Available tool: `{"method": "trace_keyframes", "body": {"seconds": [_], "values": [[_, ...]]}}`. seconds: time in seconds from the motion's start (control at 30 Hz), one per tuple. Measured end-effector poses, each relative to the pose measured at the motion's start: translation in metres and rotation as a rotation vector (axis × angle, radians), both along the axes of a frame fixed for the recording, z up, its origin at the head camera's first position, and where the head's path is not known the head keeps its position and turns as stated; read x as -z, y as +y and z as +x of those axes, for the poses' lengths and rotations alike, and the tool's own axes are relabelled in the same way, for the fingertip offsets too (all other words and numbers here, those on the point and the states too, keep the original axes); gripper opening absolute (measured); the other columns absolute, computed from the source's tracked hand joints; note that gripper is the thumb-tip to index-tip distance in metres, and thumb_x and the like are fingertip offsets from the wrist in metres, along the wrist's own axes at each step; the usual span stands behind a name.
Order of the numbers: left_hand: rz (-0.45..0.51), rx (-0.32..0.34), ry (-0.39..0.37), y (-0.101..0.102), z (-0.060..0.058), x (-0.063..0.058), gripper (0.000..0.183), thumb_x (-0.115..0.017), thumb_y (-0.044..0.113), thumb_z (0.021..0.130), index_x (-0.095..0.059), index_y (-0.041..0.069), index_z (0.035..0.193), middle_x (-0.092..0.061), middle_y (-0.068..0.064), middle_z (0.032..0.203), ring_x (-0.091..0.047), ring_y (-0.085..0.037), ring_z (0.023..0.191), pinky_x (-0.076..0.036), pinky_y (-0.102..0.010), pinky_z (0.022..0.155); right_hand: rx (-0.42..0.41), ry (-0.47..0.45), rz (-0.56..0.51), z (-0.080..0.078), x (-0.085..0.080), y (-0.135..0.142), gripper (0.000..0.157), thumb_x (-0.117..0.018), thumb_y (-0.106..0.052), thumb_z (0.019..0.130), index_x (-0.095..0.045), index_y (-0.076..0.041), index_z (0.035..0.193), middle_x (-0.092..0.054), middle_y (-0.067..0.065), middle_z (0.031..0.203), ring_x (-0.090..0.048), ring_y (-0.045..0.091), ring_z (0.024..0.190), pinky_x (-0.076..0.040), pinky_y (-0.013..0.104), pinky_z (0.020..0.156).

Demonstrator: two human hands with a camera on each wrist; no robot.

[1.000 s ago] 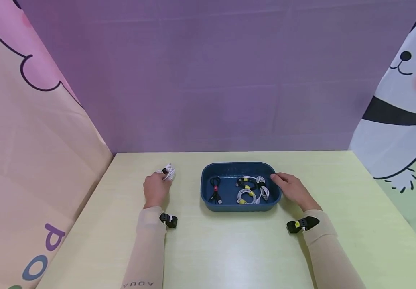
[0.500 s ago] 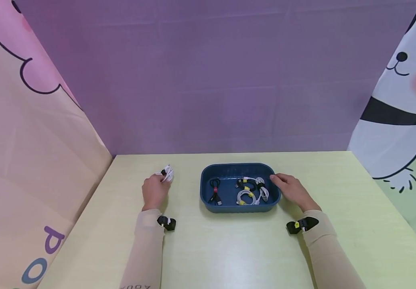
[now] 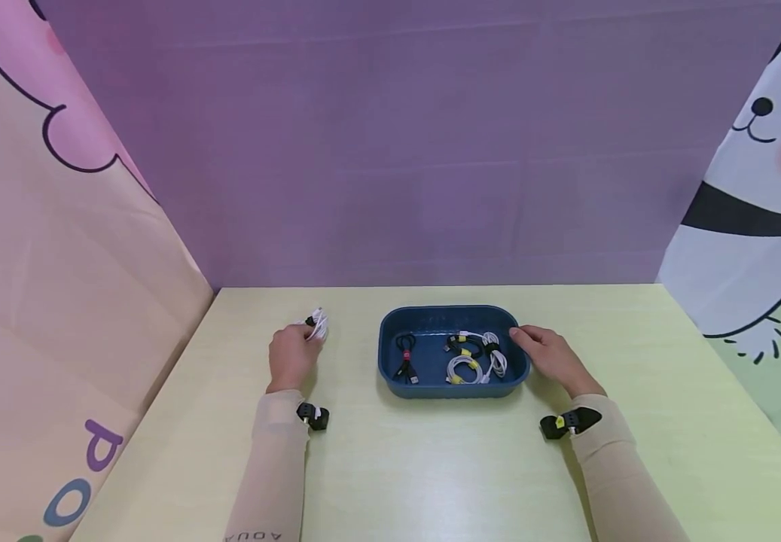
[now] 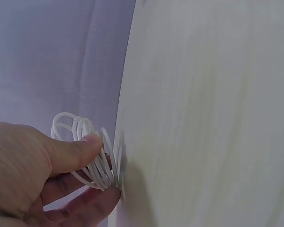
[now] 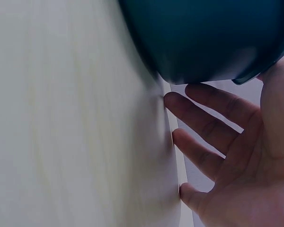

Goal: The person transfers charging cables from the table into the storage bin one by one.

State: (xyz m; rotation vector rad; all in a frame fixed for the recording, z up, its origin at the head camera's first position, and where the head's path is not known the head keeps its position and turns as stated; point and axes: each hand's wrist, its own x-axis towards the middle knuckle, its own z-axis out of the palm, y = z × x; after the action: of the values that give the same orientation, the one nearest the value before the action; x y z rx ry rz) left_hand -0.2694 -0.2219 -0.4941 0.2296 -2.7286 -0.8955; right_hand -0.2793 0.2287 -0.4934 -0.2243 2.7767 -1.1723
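A bundled white cable (image 3: 318,324), looped and with a dark band on it, is pinched by my left hand (image 3: 291,354) on the left side of the table. In the left wrist view the thumb presses on the coiled white loops (image 4: 97,165) from one side, fingers on the other. My right hand (image 3: 553,360) grips the right end of a dark blue plastic bin (image 3: 431,391). Its thumb lies over the rim, and the right wrist view has the index fingertip (image 5: 194,89) against the outer wall while the other fingers spread near the table.
Inside the bin, a black cable (image 3: 406,357) with a red tie lies at the left. Grouped at the right are a coiled white cable (image 3: 463,369) with yellow ties, a black cable (image 3: 458,348) and another white cable (image 3: 496,360). A purple backdrop (image 3: 390,150) rises behind the table (image 3: 376,467).
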Motion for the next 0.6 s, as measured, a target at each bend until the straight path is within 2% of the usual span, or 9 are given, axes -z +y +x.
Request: {"method": "trace_keyframes", "body": {"seconds": [0.37, 0.6], "values": [[-0.004, 0.005, 0.002, 0.0017, 0.0013, -0.0085, 0.018, -0.069, 0.009, 0.093, -0.078, 0.0, 0.105, -0.077, -0.019, 0.096, -0.066, -0.031, 0.08, -0.049, -0.041, 0.07, -0.004, 0.004, -0.001, 0.0012, -0.0012, -0.0001, 0.063, -0.041, -0.052, 0.107, -0.057, -0.003, 0.142, -0.056, 0.024, 0.147, -0.044, 0.046, 0.142, -0.034, 0.062, 0.117], [-0.002, 0.008, 0.005, 0.0033, 0.0021, -0.0101, 0.019, -0.071, 0.011, 0.093, -0.077, 0.0, 0.107, -0.077, -0.02, 0.1, -0.069, -0.034, 0.086, -0.051, -0.046, 0.075, -0.002, -0.009, 0.006, 0.0019, -0.002, -0.0008, 0.066, -0.04, -0.053, 0.107, -0.054, -0.001, 0.145, -0.053, 0.025, 0.15, -0.041, 0.048, 0.144, -0.032, 0.062, 0.118]]}}
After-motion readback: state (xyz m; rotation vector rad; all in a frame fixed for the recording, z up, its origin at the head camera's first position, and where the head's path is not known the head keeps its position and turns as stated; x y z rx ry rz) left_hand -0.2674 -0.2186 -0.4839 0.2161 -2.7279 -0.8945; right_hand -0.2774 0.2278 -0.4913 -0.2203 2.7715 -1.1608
